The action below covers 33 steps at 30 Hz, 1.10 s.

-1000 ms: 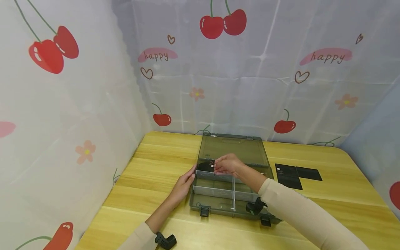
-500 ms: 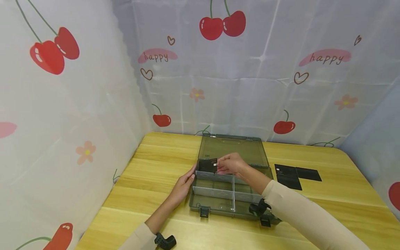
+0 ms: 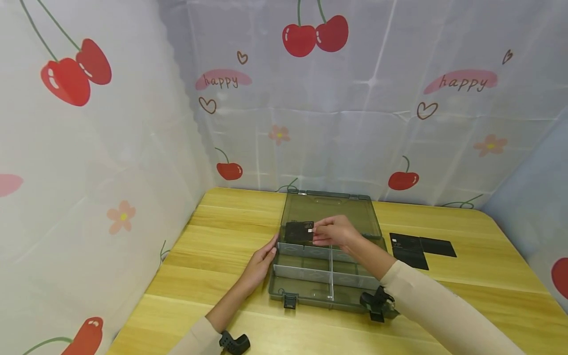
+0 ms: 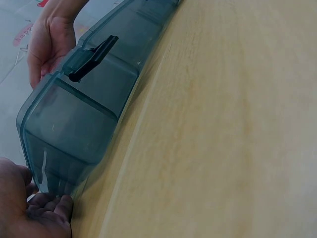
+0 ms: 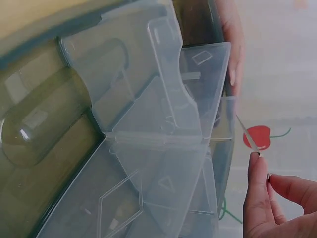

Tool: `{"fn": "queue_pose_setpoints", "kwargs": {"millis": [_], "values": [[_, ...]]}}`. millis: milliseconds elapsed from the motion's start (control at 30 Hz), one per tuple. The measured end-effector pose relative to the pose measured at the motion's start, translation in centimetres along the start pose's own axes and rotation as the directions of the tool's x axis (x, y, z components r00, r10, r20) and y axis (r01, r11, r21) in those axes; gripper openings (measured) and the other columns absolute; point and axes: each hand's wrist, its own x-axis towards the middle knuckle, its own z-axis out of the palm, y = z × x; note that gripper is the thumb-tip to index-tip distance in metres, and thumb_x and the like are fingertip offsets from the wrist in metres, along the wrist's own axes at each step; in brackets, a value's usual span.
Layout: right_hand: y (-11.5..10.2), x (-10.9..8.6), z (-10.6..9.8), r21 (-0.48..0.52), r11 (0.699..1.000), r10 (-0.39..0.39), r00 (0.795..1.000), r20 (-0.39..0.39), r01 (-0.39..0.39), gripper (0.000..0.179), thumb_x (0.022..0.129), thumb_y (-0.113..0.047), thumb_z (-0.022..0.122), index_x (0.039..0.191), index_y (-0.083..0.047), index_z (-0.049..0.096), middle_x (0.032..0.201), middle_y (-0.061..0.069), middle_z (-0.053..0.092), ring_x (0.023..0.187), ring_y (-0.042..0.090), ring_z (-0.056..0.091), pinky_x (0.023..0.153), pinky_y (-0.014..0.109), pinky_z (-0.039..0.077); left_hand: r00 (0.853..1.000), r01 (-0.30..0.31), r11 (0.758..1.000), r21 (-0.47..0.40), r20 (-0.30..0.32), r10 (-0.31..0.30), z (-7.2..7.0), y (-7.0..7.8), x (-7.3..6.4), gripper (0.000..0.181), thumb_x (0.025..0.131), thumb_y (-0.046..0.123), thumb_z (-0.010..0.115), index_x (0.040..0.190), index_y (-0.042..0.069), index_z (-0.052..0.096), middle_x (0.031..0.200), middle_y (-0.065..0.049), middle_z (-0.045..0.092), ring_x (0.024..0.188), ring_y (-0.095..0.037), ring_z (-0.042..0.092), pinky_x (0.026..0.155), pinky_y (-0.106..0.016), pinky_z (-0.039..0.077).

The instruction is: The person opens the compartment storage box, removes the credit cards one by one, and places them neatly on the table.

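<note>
In the head view my right hand (image 3: 335, 231) pinches a black card (image 3: 298, 231) by its right edge, above the back left compartment of a dark translucent storage box (image 3: 301, 285). "VIP" lettering and a small white square show near the pinched edge. The right wrist view shows the same card (image 5: 246, 135) nearly edge-on, between the thumb and fingers of the right hand (image 5: 270, 206). My left hand (image 3: 259, 264) grips the left side of the box. In the left wrist view, the left hand's fingers (image 4: 62, 206) curl at the corner of the box (image 4: 74, 124).
The lid (image 3: 330, 212) lies back behind the box. Clear dividers (image 3: 303, 272) split the inside into compartments. To the right, several black cards (image 3: 410, 257) lie on the wooden table (image 3: 222, 222). Printed curtains (image 3: 310, 123) stand behind and beside the table.
My right hand has lifted the card up and rightward out of the back left compartment, and more of it shows. The left hand has stayed at the box's side.
</note>
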Motion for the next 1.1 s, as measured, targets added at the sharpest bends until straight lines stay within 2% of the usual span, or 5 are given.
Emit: {"fn": "queue_pose_setpoints", "kwargs": {"millis": [200, 433, 800, 1100], "values": [[0.2, -0.7, -0.5, -0.030, 0.999, -0.041, 0.999, 0.024, 0.041, 0.029, 0.100, 0.002, 0.060, 0.126, 0.015, 0.060, 0.103, 0.024, 0.072, 0.081, 0.021, 0.073, 0.079, 0.036, 0.063, 1.000, 0.003, 1.000, 0.001, 0.005, -0.003, -0.1, 0.1, -0.1, 0.049, 0.112, 0.018, 0.040, 0.159, 0.010, 0.032, 0.165, -0.006, 0.026, 0.152, -0.026, 0.020, 0.124, -0.044, 0.018], [0.4, -1.4, -0.9, -0.042, 0.998, -0.051, 0.999, 0.016, 0.051, 0.027, 0.099, 0.000, 0.061, 0.123, 0.014, 0.062, 0.095, 0.016, 0.074, 0.079, 0.020, 0.073, 0.079, 0.038, 0.063, 1.000, 0.001, 1.000, 0.010, 0.004, -0.001, -0.1, 0.1, 0.0, 0.049, 0.112, 0.019, 0.040, 0.159, 0.009, 0.031, 0.165, -0.005, 0.026, 0.152, -0.026, 0.021, 0.124, -0.044, 0.018], [0.7, -2.7, -1.6, -0.017, 0.998, -0.061, 0.998, -0.011, 0.061, 0.032, 0.100, -0.002, 0.061, 0.128, 0.013, 0.060, 0.102, 0.017, 0.071, 0.079, 0.019, 0.072, 0.083, 0.042, 0.062, 1.000, 0.008, 1.000, -0.006, 0.012, -0.008, 0.0, -0.1, 0.0, 0.049, 0.112, 0.019, 0.041, 0.159, 0.012, 0.032, 0.165, -0.004, 0.026, 0.153, -0.026, 0.020, 0.124, -0.044, 0.018], [0.9, -3.3, -2.4, 0.006, 0.996, -0.091, 0.996, -0.018, 0.091, 0.034, 0.099, -0.001, 0.061, 0.129, 0.015, 0.058, 0.100, 0.011, 0.071, 0.078, 0.016, 0.072, 0.081, 0.039, 0.063, 1.000, 0.002, 1.000, 0.002, 0.023, -0.002, -0.1, -0.1, 0.0, 0.049, 0.112, 0.020, 0.039, 0.160, 0.011, 0.031, 0.165, -0.004, 0.026, 0.153, -0.025, 0.019, 0.125, -0.045, 0.017]]}}
